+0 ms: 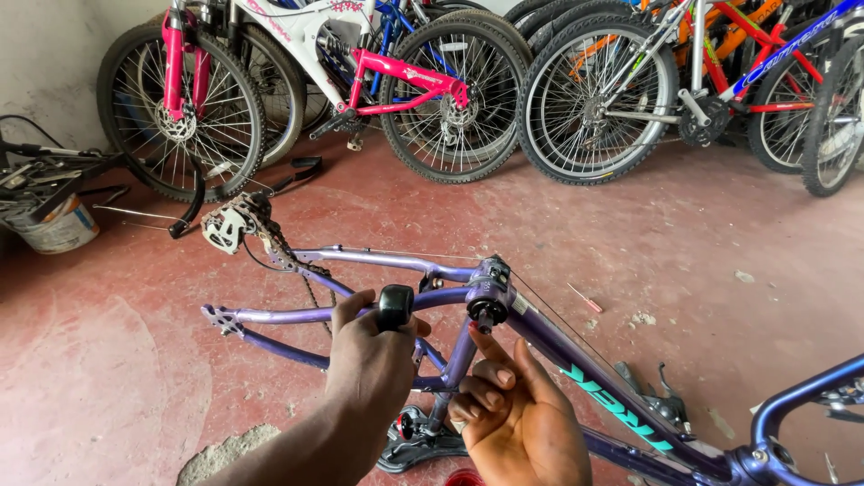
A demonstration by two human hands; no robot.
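I see a worn red concrete floor [720, 234], chipped in places, and a pale wall [45, 63] at left. Parked bicycles [558, 81] line the back; a white bucket [56, 225] sits nearby.

Left hand [373, 355] grips black handle [395, 306] | right hand [517, 414] touches purple bike frame [540, 337] seat tube | red floor [702, 243], parked bicycles [468, 81] behind

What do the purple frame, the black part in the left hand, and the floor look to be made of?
Purple frame: metal tubing, by its glossy metallic paint and welded joints; which alloy cannot be told. Black part in the left hand: probably plastic or rubber, smooth with a soft sheen. Floor: likely concrete under worn red paint, since a grey chipped patch shows near the left forearm.
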